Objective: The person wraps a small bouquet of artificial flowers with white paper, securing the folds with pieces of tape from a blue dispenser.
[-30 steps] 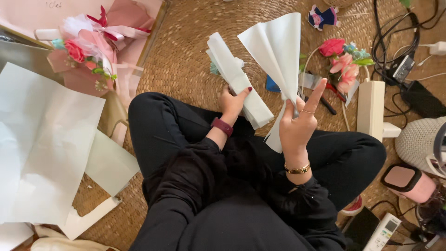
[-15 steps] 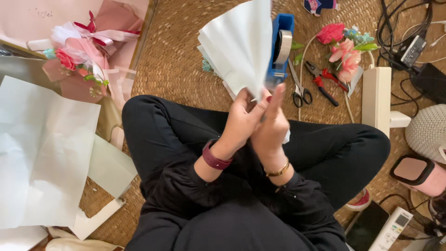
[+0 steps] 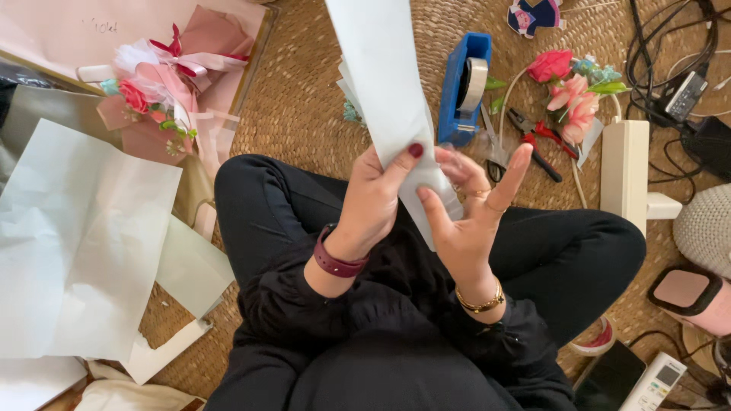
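Moved since 0.5 s ago: fanned paper is now gathered into one long folded strip; hands sit a bit lower and further apart, blue tape dispenser (image 3: 461, 90) now unblocked.
Thing in hand: pale green-white folded paper strip (image 3: 384, 91), runs from frame centre up past top edge, leaning slightly left. Lower end sits betw both hands, above my lap.
Left hand (image 3: 373, 202): clamped on the strip's lower part, thumb w/ dark red nail pressed across the front, fingers wrapped behind. Maroon band on wrist.
Right hand (image 3: 464, 221): open, fingers spread apart and pointing up, palm toward the strip. Thumb side touches the strip's lower edge; not gripping as far as I can see. Gold bracelet on wrist.
Progress (my read): paper looks folded/gathered lengthwise already; nothing taped or tied on it yet, no flowers inside it. So early-to-mid stage, wrap not closed.
Nearby, upper right: tape dispenser just right of the strip, then scissors (image 3: 495, 144), red-handled pliers (image 3: 542, 141), small bunch of pink artificial flowers (image 3: 571, 95), white power strip (image 3: 624, 171).
Upper left: finished-looking pink bouquet w/ ribbon (image 3: 164, 87).
Left of frame: big loose sheet of pale paper (image 3: 76, 236) flat on the woven mat (image 3: 304, 99).
Lower right: remote control (image 3: 655, 380), partly cut off.
Pose: seated cross-legged, black clothes, forearms raised in front of chest.
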